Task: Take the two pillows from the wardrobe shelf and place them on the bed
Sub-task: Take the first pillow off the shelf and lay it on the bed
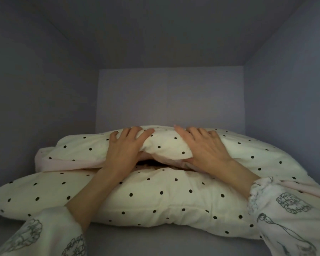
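I saw left hand (123, 150) and right hand (204, 150) each with grip clamped on upper pillow (166, 145), frame center, atop lower pillow (146, 196).

Two polka-dot pillows, an upper pillow (174, 145) stacked on a lower pillow (137, 198); two hands, left hand (125, 150) and right hand (204, 148); one wardrobe shelf (155, 241)

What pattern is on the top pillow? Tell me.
Small black dots on cream fabric, clearest in the head view.
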`<state>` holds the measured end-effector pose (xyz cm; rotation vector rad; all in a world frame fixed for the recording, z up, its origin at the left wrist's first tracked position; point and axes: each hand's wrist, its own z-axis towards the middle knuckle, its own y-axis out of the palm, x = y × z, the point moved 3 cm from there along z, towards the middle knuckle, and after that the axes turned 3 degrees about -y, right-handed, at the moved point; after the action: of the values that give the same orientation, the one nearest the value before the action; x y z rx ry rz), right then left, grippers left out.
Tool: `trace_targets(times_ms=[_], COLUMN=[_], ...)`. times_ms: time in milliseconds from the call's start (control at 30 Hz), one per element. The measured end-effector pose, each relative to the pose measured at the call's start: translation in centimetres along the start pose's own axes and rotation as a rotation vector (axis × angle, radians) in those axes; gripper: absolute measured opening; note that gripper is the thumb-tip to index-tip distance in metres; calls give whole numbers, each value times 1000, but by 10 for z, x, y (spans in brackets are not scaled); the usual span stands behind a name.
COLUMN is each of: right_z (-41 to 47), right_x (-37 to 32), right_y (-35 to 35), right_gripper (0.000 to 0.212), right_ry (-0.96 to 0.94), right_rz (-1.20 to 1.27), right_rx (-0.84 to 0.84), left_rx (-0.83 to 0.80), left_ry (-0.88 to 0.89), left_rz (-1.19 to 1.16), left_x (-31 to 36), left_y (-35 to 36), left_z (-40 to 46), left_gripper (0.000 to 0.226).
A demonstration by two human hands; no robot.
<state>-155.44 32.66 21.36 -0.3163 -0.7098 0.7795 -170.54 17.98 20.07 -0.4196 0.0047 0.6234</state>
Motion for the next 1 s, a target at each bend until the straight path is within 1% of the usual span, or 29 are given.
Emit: trace_targets(times_ms=[67, 133, 167, 200, 233, 333, 400, 467, 533, 700, 833, 900, 1000], right_z=[4, 13, 17, 19, 22, 32, 31, 27, 20, -9, -39, -56, -87], right_x=[-2, -2, -1, 4, 8, 3, 3, 9, 14, 11, -6, -19, -44], right_y=[-1, -5, -7, -17, -29, -34, -37, -45, -65, -121, -172, -196, -222], right_gripper=[78, 60, 55, 52, 51, 47, 43, 42, 44, 47, 50, 46, 41], right_ry=[51, 53, 55, 61, 63, 43, 77, 137, 186, 257, 230, 219, 210], right_rz=[16, -32, -42, -52, -65, -81, -75, -78, -88, -135, -178, -202, -216], right_rx=[-14, 16, 30, 63, 99, 153, 199, 256, 328, 470, 614, 654, 677], left_rx=[-31, -77, -99, -87, -72, -47, -14, 73, 169, 349, 414, 425, 435], left_ry=[27, 18, -6, -22, -43, -123, -153, -124, -87, -33, -5, 3, 21], left_rz=[-27, 18, 47, 86, 124, 156, 164, 148, 129, 60, -7, -37, -77], left_x=[0, 1, 4, 8, 13, 15, 19, 27, 36, 50, 53, 52, 52], left_y=[3, 5, 6, -1, -10, -12, -18, -30, -57, -122, -169, -190, -217], left_z=[-8, -5, -2, 5, 13, 19, 21, 26, 31, 19, -3, -20, -53], left_gripper=[70, 79, 81, 82, 83, 79, 74, 74, 72, 66, 60, 59, 65])
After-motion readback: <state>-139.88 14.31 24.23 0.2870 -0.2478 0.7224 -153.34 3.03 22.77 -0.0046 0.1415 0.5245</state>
